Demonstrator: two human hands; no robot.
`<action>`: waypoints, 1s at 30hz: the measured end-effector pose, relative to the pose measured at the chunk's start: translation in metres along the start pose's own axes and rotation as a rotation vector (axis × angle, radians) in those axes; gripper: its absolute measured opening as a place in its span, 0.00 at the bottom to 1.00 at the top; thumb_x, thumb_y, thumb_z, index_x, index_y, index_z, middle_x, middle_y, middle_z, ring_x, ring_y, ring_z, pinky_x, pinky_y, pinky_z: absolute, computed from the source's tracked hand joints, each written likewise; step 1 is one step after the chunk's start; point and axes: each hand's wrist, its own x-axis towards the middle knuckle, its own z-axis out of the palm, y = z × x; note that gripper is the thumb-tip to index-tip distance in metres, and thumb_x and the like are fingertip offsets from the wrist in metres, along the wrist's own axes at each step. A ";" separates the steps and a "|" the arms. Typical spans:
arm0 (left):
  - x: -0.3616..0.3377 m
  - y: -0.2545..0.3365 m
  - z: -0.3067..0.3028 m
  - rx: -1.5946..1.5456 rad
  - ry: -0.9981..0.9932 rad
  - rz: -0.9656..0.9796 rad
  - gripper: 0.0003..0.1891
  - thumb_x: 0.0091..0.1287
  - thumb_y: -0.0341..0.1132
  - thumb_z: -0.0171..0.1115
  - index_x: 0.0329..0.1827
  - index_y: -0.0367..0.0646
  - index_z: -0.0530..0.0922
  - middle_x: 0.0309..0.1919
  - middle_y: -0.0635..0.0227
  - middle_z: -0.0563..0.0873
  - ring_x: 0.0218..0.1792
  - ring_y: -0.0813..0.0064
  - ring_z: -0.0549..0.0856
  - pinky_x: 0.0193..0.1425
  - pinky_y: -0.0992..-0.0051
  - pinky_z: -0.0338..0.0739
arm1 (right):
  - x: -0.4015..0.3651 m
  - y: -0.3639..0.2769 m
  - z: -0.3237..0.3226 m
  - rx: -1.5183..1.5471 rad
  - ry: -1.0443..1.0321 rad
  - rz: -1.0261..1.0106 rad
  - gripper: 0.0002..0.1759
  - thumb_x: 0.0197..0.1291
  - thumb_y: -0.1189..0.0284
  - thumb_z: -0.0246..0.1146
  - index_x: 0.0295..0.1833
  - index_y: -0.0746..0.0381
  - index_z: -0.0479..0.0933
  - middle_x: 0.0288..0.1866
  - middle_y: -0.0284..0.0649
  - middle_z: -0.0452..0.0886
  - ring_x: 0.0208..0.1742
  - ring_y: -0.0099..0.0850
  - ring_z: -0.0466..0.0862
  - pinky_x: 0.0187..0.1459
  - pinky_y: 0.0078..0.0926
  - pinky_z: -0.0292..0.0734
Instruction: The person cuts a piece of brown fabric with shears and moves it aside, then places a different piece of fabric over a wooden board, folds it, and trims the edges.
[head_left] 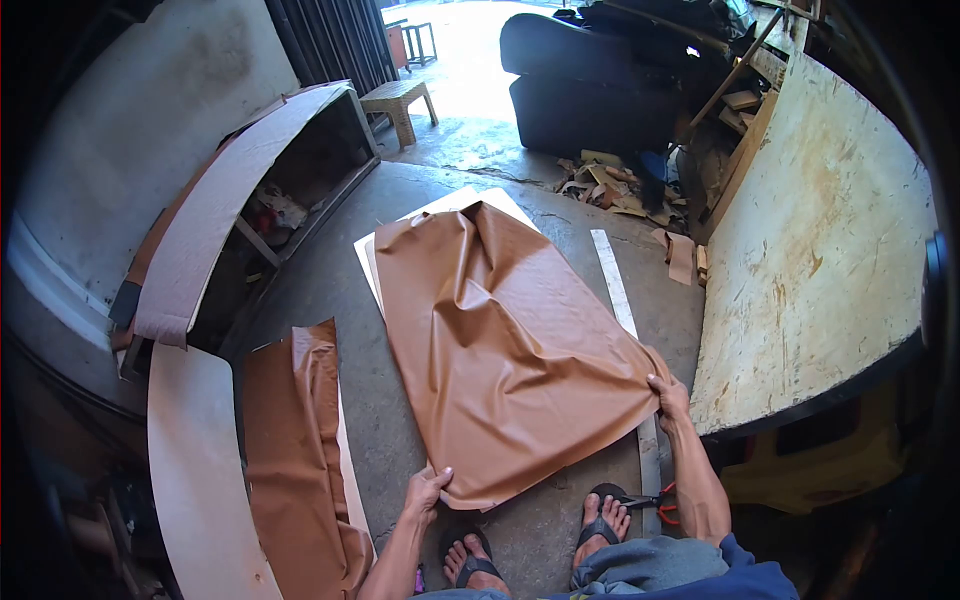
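A large sheet of brown leather-like material [500, 350] lies creased over a pale board [367, 262] on the floor. My left hand [427, 492] grips its near left corner. At the near right corner, my right hand [672, 398] is closed on the edge, which is pulled taut and folded there. To the left lies a second brown piece [290, 450], bunched along one side, on a pale backing. A long metal ruler [615, 280] runs along the right, partly under the sheet. Red-handled pliers or scissors [667, 504] lie by my right foot.
A long cloth-topped frame [230, 180] and a pale curved board [195, 460] stand at the left. A stool [397, 97] and a dark sofa [590, 90] are at the back. Scraps [615, 188] litter the floor near a large worn board [810, 240] on the right.
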 end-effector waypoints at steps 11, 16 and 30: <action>-0.081 -0.071 -0.090 0.862 0.280 0.027 0.13 0.69 0.31 0.66 0.52 0.36 0.85 0.41 0.60 0.90 0.44 0.70 0.88 0.49 0.70 0.80 | -0.135 0.032 -0.070 -0.876 0.019 0.236 0.24 0.53 0.73 0.73 0.56 0.71 0.80 0.45 0.43 0.87 0.43 0.32 0.87 0.47 0.30 0.83; -0.021 -0.010 -0.095 0.113 -0.012 0.080 0.09 0.75 0.35 0.58 0.43 0.40 0.83 0.34 0.72 0.84 0.32 0.81 0.80 0.40 0.78 0.76 | -0.071 -0.016 0.009 -0.830 -0.213 0.031 0.29 0.51 0.73 0.72 0.58 0.69 0.72 0.47 0.48 0.84 0.44 0.34 0.86 0.44 0.30 0.82; -0.054 0.345 -0.098 -0.185 0.116 0.915 0.18 0.79 0.37 0.51 0.65 0.35 0.73 0.57 0.61 0.83 0.55 0.69 0.84 0.63 0.71 0.77 | -0.028 -0.252 0.194 -0.332 -0.143 -0.862 0.16 0.67 0.75 0.61 0.58 0.69 0.81 0.55 0.43 0.84 0.54 0.27 0.83 0.59 0.22 0.75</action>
